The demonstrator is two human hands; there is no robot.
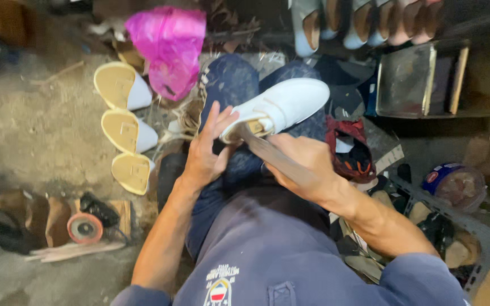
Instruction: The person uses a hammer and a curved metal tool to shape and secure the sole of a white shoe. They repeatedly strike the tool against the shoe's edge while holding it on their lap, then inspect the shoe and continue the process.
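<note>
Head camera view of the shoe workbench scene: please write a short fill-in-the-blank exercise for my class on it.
1. The shoe on the person's lap is ____ in colour.
2. The right hand holds a long flat ____ against the shoe's heel.
3. On the floor lie ____ cream soles in a row.
4. The plastic bag is ____.

Missing words: white; strip; three; pink

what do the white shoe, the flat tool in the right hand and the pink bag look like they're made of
White shoe: probably smooth leather or a synthetic look-alike, from its soft even sheen; which one cannot be told.
Flat tool in the right hand: a long thin grey-brown strip, maybe metal or wood; motion blur leaves it open.
Pink bag: thin plastic film, glossy, crinkled and slightly see-through.
</note>
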